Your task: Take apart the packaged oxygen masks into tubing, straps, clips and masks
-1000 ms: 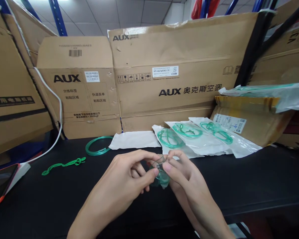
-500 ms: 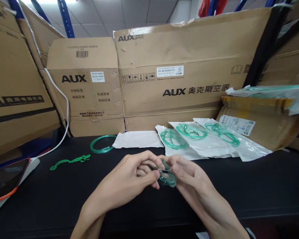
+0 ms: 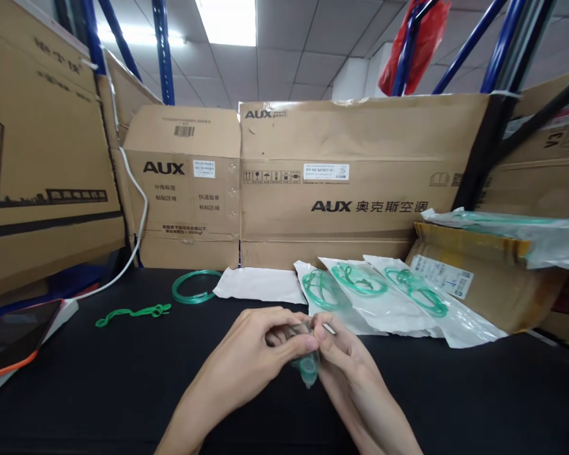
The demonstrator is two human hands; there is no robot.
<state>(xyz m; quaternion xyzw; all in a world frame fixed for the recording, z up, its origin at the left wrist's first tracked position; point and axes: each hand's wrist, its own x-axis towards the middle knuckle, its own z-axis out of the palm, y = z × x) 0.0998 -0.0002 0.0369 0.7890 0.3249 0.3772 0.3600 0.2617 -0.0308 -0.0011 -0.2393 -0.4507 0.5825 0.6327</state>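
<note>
My left hand (image 3: 258, 351) and my right hand (image 3: 344, 360) meet over the black tabletop (image 3: 99, 385), fingers pinched together on a small clear green plastic mask piece (image 3: 307, 368). Its green round end points down between the hands. Most of the piece is hidden by my fingers. Just behind the hands lie three sealed clear bags with green tubing (image 3: 374, 294) and an empty white bag (image 3: 260, 285). A loose coil of green tubing (image 3: 194, 285) and a green elastic strap (image 3: 133, 313) lie to the left.
AUX cardboard boxes (image 3: 341, 183) wall off the back and left. A padded brown parcel (image 3: 483, 284) with more bagged tubing on top sits at the right. A phone with an orange edge (image 3: 14, 341) rests at the far left, with a white cable (image 3: 133, 246) behind it.
The camera has tilted upward, showing more ceiling. My hands have drawn closer together and turned the mask piece so its green end points down.
</note>
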